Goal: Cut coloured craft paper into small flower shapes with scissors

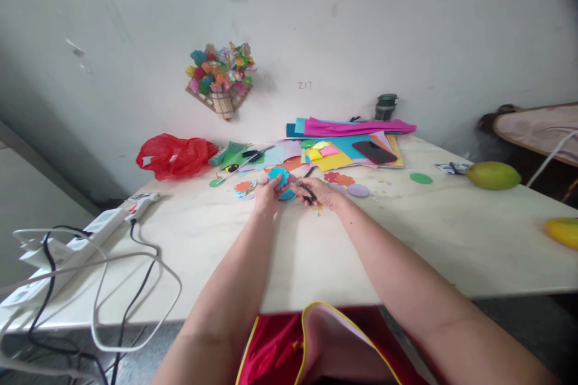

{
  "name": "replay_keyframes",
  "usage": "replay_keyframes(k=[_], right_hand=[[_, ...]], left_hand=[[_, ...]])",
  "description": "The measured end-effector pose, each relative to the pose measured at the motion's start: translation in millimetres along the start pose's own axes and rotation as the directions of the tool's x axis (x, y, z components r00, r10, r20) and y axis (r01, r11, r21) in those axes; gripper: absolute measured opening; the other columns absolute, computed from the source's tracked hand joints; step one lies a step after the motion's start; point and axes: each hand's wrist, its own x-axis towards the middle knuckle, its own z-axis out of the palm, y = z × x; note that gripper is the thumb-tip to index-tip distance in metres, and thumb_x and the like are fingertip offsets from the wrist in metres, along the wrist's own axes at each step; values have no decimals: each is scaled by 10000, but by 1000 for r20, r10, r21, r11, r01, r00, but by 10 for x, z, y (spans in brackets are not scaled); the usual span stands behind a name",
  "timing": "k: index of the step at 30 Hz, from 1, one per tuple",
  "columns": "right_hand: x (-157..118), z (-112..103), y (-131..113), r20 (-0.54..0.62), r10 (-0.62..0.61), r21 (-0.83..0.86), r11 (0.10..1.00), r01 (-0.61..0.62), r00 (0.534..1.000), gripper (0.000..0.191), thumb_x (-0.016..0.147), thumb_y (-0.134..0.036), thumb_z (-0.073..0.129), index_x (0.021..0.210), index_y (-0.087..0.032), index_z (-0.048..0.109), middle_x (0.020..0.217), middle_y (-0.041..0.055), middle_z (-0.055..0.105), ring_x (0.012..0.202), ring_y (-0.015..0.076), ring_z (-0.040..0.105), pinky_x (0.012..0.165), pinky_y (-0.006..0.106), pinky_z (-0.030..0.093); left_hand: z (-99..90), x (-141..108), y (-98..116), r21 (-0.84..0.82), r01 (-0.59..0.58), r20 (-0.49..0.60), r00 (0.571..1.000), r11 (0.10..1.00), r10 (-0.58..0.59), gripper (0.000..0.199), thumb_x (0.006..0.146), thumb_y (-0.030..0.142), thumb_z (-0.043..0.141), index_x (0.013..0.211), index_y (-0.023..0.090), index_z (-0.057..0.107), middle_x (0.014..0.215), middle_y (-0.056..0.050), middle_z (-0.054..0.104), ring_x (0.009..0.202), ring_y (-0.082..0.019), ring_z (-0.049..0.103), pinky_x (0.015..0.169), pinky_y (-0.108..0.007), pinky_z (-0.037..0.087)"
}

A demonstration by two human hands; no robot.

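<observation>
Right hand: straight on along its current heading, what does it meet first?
Past the scissors it holds, the right hand would likely meet the blue scalloped paper in the left hand. The blades look right at its edge; depth is hard to judge.

A craft spot — coloured paper [336,159] on the table [316,252], paper flowers [221,71] on the wall [289,35].

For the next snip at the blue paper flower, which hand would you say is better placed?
Probably the right hand: it holds the scissors, their blades close to the blue paper flower, while the left hand is occupied holding that flower.
</observation>
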Motion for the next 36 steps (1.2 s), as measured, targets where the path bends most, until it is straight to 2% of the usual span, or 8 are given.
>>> replay_keyframes(k=[4,15,22,27,36], right_hand=[[4,-3,5,-2,-4,-7,1000,4,1000,339,731,-420,768,717,-160,551,518,-32,572,363,57,500,285,140,250],[-14,15,-16,-9,3,-8,1000,-3,1000,297,760,-376,745,737,-156,547,512,-40,558,357,51,481,300,138,256],[-9,40,-32,-28,13,18,1000,-12,1000,292,718,-336,771,718,-154,543,481,-59,524,345,47,446,309,146,273],[12,51,-29,-39,32,28,999,-31,999,282,691,-313,787,726,-155,556,453,-77,498,333,50,432,307,151,284],[-39,-27,-31,-12,4,9,1000,-4,1000,299,799,-372,727,716,-147,549,549,-21,591,374,52,512,290,143,270]], left_hand=[[5,3,1,-6,6,-27,1000,1000,-6,202,621,175,798,740,148,637,697,-20,698,706,-182,709,687,-274,563],[6,-5,0,-13,1,-12,1000,1000,-1,205,611,176,801,734,147,641,698,-21,699,690,-173,700,680,-269,562],[-8,7,-1,-28,0,-15,1000,1000,-1,218,586,167,809,720,139,639,687,-24,699,655,-161,689,629,-248,555],[-13,26,-7,-27,-1,-22,1000,1000,1,248,569,178,826,721,139,634,685,-30,694,668,-177,695,653,-273,560],[-27,5,18,8,0,43,999,1000,0,304,569,242,842,793,143,661,713,-44,715,743,-210,718,682,-286,566]])
